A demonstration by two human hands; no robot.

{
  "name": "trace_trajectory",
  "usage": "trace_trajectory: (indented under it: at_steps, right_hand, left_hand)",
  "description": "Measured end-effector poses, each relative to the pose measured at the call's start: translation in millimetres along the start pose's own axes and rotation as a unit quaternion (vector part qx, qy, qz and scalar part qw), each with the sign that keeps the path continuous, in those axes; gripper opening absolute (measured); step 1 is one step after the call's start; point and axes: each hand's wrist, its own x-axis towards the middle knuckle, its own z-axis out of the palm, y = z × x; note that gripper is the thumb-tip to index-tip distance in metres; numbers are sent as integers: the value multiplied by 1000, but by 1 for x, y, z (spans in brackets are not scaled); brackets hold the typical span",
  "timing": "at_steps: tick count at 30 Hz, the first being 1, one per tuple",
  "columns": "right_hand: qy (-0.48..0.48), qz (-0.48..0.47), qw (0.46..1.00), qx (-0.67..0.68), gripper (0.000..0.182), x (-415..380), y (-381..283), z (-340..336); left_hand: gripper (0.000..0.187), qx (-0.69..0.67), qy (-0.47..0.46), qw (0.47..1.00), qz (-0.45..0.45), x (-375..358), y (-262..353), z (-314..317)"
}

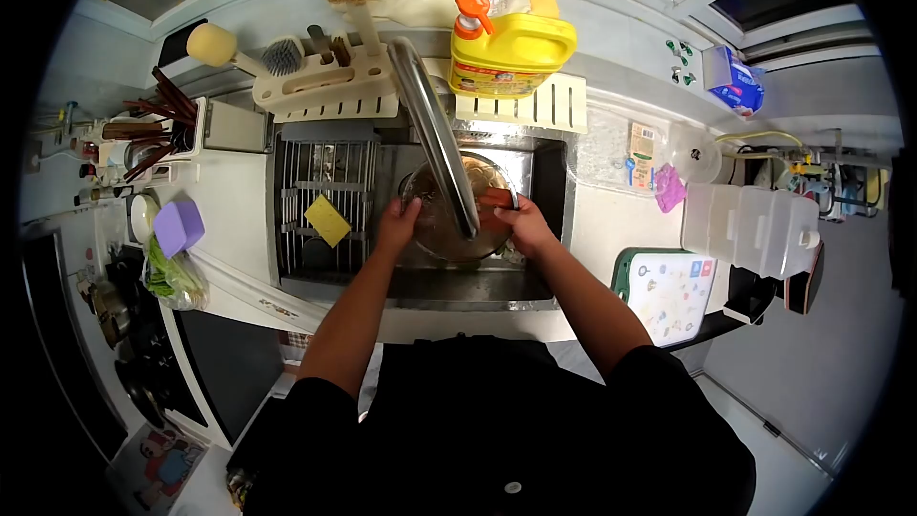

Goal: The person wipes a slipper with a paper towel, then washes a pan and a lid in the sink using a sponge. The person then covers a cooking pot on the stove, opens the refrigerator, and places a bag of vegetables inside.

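Note:
A round see-through bowl (441, 241) sits in the steel sink (458, 285), under the long chrome faucet (430, 124). Pale pieces (485, 175) show inside it, too small to name. My left hand (399, 223) is closed on the bowl's left rim. On the right rim my right hand (521, 220) has its thumb outside, while its fingers reach over the edge into the bowl. The faucet covers the bowl's middle.
A wire rack (330, 167) with a yellow sponge (328, 220) fills the sink's left side. Behind stand a brush holder (325, 86) and a yellow detergent jug (516, 53). A white board (666, 291) lies at right, a purple container (179, 227) at left.

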Motion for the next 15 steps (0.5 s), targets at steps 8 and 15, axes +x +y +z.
trace_trajectory:
  at_steps: [8, 15]
  right_hand:
    - [114, 23, 993, 27, 31, 32, 51, -1]
    - [68, 4, 992, -106, 26, 42, 46, 14]
  left_hand:
    - [32, 71, -121, 990, 10, -63, 79, -23]
    - [50, -2, -84, 996, 9, -68, 60, -44]
